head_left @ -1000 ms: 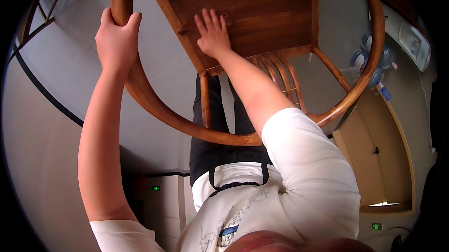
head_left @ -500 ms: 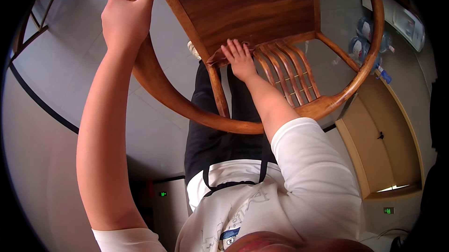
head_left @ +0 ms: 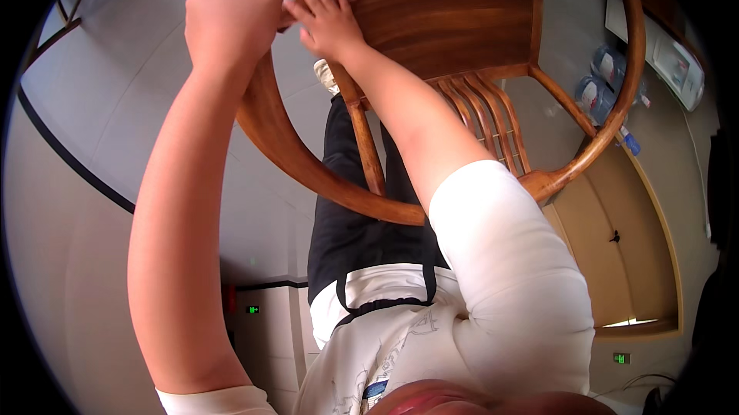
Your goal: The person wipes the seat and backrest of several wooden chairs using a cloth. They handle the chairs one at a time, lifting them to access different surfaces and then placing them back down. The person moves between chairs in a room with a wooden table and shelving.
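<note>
A brown wooden armchair (head_left: 454,22) with a curved rail fills the upper middle. My left hand (head_left: 235,18) is wrapped round the rail at the upper left. My right hand (head_left: 329,24) lies at the left edge of the seat, fingers spread. Beneath it, a bit of brown cloth (head_left: 285,21) seems to poke out by the thumb side; most of it is hidden. Below the seat, the slatted back (head_left: 483,111) is partly covered by my right forearm.
My legs in black trousers (head_left: 335,222) stand under the rail. Clear plastic water bottles (head_left: 596,99) are on the floor at the right, near a tan cabinet door (head_left: 608,238). Part of another wooden piece of furniture (head_left: 58,38) shows at the far left. The floor is grey tile.
My right hand has slid up and to the left across the seat, from the slatted back's end along the left edge. My left hand keeps its hold; the view has shifted slightly.
</note>
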Demonstrator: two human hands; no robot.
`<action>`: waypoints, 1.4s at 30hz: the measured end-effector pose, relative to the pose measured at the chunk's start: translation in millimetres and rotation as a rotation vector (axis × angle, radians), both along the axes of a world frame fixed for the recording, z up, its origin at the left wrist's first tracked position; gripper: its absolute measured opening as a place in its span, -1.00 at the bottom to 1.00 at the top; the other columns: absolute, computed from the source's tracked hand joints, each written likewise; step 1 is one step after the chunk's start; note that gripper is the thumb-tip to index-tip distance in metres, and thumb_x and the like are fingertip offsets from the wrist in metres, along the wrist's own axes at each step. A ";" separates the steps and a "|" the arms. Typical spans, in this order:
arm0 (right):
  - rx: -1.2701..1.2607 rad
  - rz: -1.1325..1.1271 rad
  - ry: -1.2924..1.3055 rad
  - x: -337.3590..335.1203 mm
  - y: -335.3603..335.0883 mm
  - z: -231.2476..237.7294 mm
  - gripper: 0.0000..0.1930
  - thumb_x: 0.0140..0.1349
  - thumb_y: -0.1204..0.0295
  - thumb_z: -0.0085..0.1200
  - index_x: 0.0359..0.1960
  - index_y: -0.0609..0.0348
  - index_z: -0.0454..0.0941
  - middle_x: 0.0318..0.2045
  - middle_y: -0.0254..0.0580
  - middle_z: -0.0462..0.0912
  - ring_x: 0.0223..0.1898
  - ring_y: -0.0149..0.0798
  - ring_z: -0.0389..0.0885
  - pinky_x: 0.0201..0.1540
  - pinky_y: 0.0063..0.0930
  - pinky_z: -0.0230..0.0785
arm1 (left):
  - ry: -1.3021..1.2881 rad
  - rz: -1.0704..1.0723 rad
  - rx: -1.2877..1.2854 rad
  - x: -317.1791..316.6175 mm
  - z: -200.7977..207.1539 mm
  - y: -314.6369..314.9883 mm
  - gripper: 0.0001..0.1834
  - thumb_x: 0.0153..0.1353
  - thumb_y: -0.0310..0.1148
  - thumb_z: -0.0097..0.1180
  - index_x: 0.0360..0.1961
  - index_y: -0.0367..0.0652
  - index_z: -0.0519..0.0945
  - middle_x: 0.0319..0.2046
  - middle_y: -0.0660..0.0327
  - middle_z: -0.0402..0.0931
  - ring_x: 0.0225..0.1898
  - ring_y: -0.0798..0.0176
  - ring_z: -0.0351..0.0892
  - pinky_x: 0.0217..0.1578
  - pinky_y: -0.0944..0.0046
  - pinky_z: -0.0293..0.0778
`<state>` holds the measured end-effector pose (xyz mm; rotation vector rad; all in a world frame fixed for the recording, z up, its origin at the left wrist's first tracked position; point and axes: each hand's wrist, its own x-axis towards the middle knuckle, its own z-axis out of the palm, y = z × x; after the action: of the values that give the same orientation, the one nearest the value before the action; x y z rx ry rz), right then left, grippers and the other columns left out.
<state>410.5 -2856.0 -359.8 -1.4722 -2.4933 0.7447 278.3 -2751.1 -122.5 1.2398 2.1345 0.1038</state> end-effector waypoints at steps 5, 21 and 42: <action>-0.143 0.589 0.083 75.4 -62.9 -2.5 -0.29 0.21 0.34 0.10 0.46 -0.33 0.33 0.56 -0.36 0.16 0.59 -0.21 0.01 0.57 0.06 -0.06 | -0.003 0.076 -0.101 4.0 1.5 -3.0 -0.42 0.15 0.01 0.20 0.09 -0.16 0.54 -0.32 0.14 0.67 -0.27 0.15 0.67 -0.13 0.13 0.57; -0.752 -0.331 -0.409 346.6 -67.0 78.0 -0.55 0.36 0.33 -0.12 0.21 0.18 0.59 0.07 0.21 0.65 0.14 0.20 0.60 0.25 -0.04 0.43 | 0.084 0.088 -0.114 -1.2 7.3 0.7 -0.37 0.15 0.08 0.18 0.18 -0.03 0.53 -0.21 0.13 0.72 -0.14 0.05 0.72 -0.05 0.06 0.60; -0.724 0.396 -0.145 304.7 -118.0 269.5 -0.49 0.32 0.34 0.02 0.33 0.04 0.47 0.36 -0.11 0.45 0.46 -0.03 0.28 0.51 0.16 0.01 | 0.102 0.072 -0.073 -14.1 -4.8 -2.7 -0.35 0.18 0.12 0.21 0.20 -0.02 0.56 -0.21 0.20 0.69 -0.18 0.21 0.66 -0.05 0.16 0.54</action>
<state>715.2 -2974.0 -90.2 -1.2129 -2.8147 1.8187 264.2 -2753.8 -127.3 1.1485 2.2508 -0.0060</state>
